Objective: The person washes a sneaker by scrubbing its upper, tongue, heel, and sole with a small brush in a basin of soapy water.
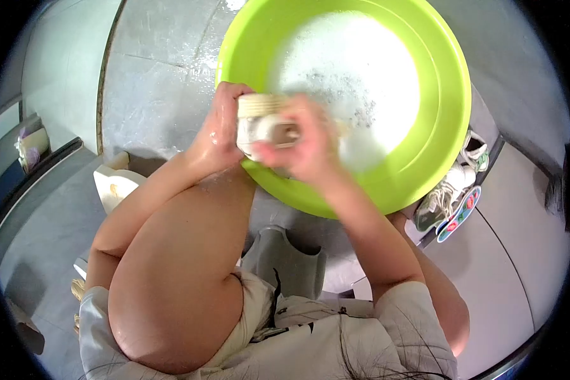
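A white shoe (249, 132) with a ribbed beige sole is held over the near left rim of a lime-green basin (446, 76). My left hand (220, 130) is wrapped around its left side, wet with some suds. My right hand (313, 136) is curled against the shoe's right side, smeared by motion. A pale yellowish bit shows just beyond its knuckles, but what the fingers grip is hidden. White foamy water (354, 76) fills the basin's bottom.
Shoes (446, 193) and a colourful patterned sole (459, 214) lie right of the basin. A grey plastic stool (285, 263) stands between my legs. To the left is a cream plastic object (115, 183). The grey tile floor (152, 95) is wet.
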Action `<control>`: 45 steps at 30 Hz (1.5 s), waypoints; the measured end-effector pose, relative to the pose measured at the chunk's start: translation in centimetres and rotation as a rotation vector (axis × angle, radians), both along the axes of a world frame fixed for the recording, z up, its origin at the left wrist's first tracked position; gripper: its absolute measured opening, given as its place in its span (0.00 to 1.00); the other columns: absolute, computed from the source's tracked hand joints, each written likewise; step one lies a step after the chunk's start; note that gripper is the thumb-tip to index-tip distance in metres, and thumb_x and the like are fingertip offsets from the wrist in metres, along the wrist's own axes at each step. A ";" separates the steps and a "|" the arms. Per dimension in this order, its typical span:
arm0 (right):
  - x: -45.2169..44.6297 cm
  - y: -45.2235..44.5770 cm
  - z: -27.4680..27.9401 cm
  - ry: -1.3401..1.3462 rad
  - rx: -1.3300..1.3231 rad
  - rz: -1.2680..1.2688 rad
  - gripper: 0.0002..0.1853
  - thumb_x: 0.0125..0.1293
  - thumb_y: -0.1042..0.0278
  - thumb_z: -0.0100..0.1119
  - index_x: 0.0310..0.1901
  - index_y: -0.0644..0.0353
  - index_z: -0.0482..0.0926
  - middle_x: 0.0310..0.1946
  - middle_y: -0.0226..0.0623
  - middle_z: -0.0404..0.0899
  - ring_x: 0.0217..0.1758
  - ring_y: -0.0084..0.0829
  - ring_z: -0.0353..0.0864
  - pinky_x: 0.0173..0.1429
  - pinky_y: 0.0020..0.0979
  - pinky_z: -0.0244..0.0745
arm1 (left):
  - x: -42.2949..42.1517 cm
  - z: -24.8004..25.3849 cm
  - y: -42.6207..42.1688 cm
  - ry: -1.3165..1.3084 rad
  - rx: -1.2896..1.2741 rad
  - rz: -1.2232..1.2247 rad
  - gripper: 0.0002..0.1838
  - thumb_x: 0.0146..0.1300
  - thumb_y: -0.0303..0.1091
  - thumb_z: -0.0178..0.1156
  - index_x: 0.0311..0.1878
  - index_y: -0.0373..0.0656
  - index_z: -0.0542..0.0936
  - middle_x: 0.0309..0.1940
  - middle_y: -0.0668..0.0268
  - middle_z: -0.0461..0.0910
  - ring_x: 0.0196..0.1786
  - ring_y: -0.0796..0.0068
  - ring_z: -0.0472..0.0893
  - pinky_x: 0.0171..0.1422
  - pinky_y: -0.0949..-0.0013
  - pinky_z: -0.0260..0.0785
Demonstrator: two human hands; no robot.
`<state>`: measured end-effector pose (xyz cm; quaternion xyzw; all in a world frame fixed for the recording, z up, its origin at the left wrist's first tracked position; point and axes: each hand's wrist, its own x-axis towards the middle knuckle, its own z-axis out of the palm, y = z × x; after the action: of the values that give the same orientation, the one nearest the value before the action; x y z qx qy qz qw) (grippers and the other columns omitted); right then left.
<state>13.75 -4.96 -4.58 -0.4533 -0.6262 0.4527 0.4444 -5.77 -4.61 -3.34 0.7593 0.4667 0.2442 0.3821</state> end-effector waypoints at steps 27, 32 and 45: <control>4.4 -1.6 -8.8 0.184 -0.536 -0.213 0.25 0.56 0.47 0.73 0.34 0.58 0.69 0.27 0.33 0.74 0.31 0.24 0.73 0.34 0.30 0.71 | 0.5 -0.9 -1.0 0.114 0.112 0.098 0.43 0.49 0.33 0.78 0.61 0.35 0.58 0.48 0.53 0.72 0.50 0.61 0.77 0.55 0.62 0.71; -0.6 0.1 -0.1 0.087 -0.008 -0.086 0.27 0.56 0.43 0.73 0.34 0.58 0.70 0.27 0.34 0.74 0.31 0.26 0.76 0.34 0.31 0.73 | 0.2 -1.3 -1.7 -0.287 -0.375 0.280 0.45 0.46 0.35 0.80 0.61 0.40 0.57 0.52 0.55 0.67 0.53 0.64 0.74 0.58 0.62 0.69; -0.2 -2.9 -8.8 0.275 -0.320 -0.236 0.28 0.55 0.41 0.72 0.34 0.58 0.70 0.28 0.37 0.75 0.31 0.32 0.76 0.38 0.35 0.74 | -1.7 -4.5 -2.4 -0.133 -0.285 0.277 0.31 0.60 0.40 0.69 0.58 0.37 0.63 0.50 0.56 0.71 0.52 0.64 0.76 0.57 0.62 0.70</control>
<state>13.56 -7.87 -13.41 -0.5220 -0.4228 0.5486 0.4977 -7.50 -7.00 -7.85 0.6085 0.5701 0.2756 0.4783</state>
